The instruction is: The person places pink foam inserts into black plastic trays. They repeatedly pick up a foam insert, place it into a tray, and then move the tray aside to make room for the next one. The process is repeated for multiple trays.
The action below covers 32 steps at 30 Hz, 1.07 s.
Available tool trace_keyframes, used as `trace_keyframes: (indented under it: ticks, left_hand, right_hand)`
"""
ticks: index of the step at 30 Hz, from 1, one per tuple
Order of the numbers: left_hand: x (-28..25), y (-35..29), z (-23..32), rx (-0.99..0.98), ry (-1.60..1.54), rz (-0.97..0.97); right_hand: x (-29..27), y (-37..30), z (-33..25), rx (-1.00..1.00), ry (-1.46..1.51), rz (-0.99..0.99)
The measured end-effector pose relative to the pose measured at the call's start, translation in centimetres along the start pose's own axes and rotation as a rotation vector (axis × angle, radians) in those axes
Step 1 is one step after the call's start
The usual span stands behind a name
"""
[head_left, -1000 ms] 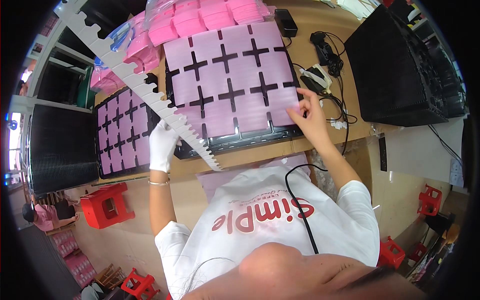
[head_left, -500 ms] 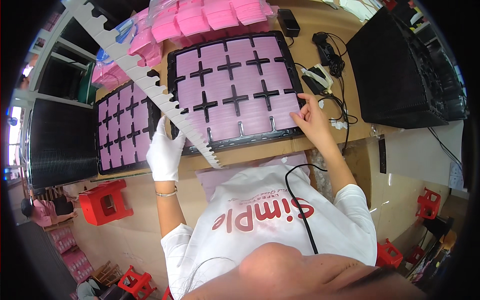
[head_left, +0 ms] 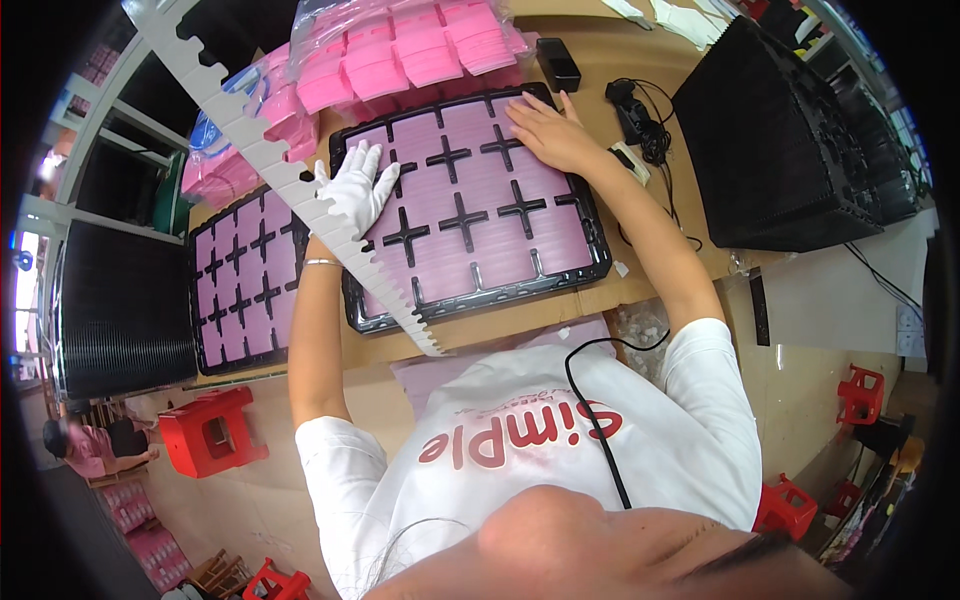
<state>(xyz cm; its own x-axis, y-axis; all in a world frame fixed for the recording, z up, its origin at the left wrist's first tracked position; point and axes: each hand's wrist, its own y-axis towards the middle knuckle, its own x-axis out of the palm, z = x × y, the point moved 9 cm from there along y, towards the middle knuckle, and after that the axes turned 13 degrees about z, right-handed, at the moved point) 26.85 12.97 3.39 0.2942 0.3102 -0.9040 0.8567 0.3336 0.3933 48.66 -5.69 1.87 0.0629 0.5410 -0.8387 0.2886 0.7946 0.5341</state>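
Observation:
A black plastic tray (head_left: 470,295) lies on the table in front of me, with pale purple foam (head_left: 490,240) showing between its raised black crosses. My left hand (head_left: 356,192), in a white glove, rests with fingers spread over the tray's left side. Bare, my right hand (head_left: 548,132) lies flat on the foam near the far right corner, its fingers stretched out. A grey strip with a notched edge (head_left: 270,155) cuts diagonally across the picture and hides part of the tray's left edge.
Left of it lies a second black tray with purple foam (head_left: 240,280). Bagged pink foam pieces (head_left: 400,50) stand behind. To the right are a black box (head_left: 558,65), coiled black cable (head_left: 655,140) and stacked black trays (head_left: 780,140). A red stool (head_left: 208,430) stands on the floor.
Both hands have moved from the tray's near and right edges up onto its far part. The tray has shifted slightly toward me and turned a little.

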Motion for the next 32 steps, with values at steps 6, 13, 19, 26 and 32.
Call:
trace_keyframes:
  ticks: [6, 13, 19, 26, 32]
  left_hand:
    - [-1.1, 0.4, -0.5, -0.038, 0.145, 0.092]
    - [-8.1, -5.0, 1.1, 0.082, -0.215, 0.184]
    - [-10.4, -14.1, 5.6, 0.444, -0.177, 0.043]
    - [-13.8, -15.4, 3.4, 0.026, -0.364, 0.28]
    - [-6.1, -21.0, -3.3, -0.962, -0.922, 0.079]
  right_hand:
    - [-0.8, 0.4, 0.9, 0.004, -0.156, 0.065]
    - [-8.0, -4.6, -2.8, 0.112, 0.353, -0.015]
    - [-12.8, -14.4, -8.5, -0.202, 0.368, -0.077]
    - [-13.1, -14.8, -9.5, -0.156, 0.382, -0.012]
    - [-9.7, -17.1, -4.6, 0.389, 0.595, 0.131]
